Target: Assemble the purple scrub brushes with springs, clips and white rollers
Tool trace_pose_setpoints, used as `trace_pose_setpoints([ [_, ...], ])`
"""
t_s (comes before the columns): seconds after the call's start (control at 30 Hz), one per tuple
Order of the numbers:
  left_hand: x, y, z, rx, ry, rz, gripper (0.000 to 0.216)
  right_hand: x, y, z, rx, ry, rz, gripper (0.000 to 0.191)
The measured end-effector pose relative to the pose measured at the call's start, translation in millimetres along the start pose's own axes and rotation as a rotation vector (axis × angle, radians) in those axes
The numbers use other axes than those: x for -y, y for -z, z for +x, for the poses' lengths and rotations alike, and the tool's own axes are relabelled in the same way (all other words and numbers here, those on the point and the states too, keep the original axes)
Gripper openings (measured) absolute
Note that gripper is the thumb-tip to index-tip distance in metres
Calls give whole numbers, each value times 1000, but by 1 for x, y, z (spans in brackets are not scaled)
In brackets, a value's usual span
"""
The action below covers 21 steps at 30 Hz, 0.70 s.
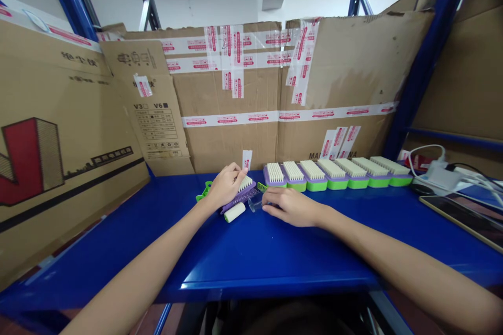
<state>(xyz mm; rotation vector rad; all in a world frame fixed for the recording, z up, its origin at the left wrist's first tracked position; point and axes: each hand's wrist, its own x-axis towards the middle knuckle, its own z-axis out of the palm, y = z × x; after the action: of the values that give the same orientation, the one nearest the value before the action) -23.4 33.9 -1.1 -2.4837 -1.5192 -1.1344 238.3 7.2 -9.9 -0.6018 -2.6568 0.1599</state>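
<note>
My left hand (228,184) is closed around a purple part with cream bristles, a brush head (247,183), tilted on the blue shelf. A bright green plastic piece (204,191) shows to the left of that hand, partly covered by it. Between the hands is a clear plastic piece (255,202). The curled fingers of my right hand (288,206) hold its right side. Just in front of the brush head lies a small white roller (234,212) with a green end. Behind the clear piece a bit of green (262,187) shows, too small to name.
Several purple and green brushes (314,177) stand in a row, bristles up, along the back right of the blue shelf (275,256). White chargers and cables (442,174) and a phone (463,218) lie at the right. Taped cardboard (236,141) walls the back.
</note>
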Motion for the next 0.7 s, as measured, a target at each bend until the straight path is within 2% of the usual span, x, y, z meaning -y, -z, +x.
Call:
trace_pose_setpoints([
  [0.17,-4,6,-1,75,15,85,54,0,1,0,9,-4,-1,22],
  [0.3,-1,21,-3,190,-50,133,44,0,1,0,10,-17,-3,21],
  [0.47,6,39,-2,325,-97,134,43,0,1,-1,13,-9,-16,20],
  [0.57,11,41,-2,361,-86,124,46,0,1,-1,9,-10,-11,20],
  [0.7,15,40,-3,384,-92,93,31,0,1,-1,6,-7,-5,19],
])
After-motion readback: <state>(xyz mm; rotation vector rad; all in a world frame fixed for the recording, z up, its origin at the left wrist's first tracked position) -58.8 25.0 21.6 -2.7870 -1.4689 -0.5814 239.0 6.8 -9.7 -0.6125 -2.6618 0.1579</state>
